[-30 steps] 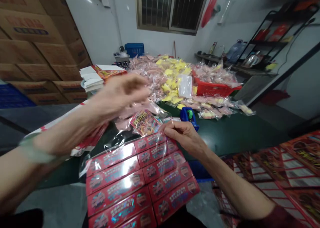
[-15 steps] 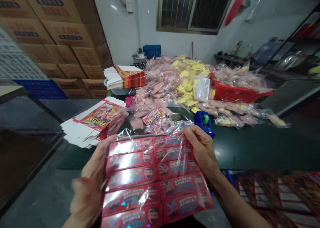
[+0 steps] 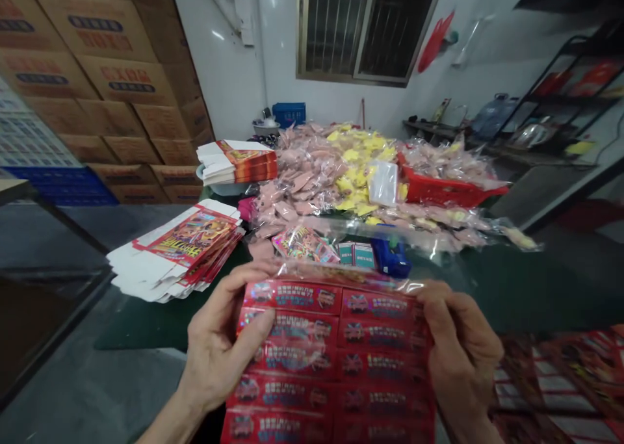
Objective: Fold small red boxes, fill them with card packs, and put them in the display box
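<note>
A clear plastic bag filled with small red printed boxes in two columns is in front of me. My left hand grips its upper left side, thumb lying over the front. On the upper right, my right hand has its fingers closed on the edge of the bag. The bag's clear open-looking flap stretches up beyond the boxes over the table. Just behind it lie colourful printed packets, small teal cards and a blue tape dispenser.
Flattened printed cartons are stacked at the table's left, with another carton stack behind. Wrapped pink and yellow pieces heap up at the back beside a red basket. Brown cardboard boxes line the left wall. Red-filled crates stand lower right.
The bag of boxes has shifted right and lower in view. My left thumb now presses on its front, and my right hand has moved right along the edge. The plastic flap is spread wider.
</note>
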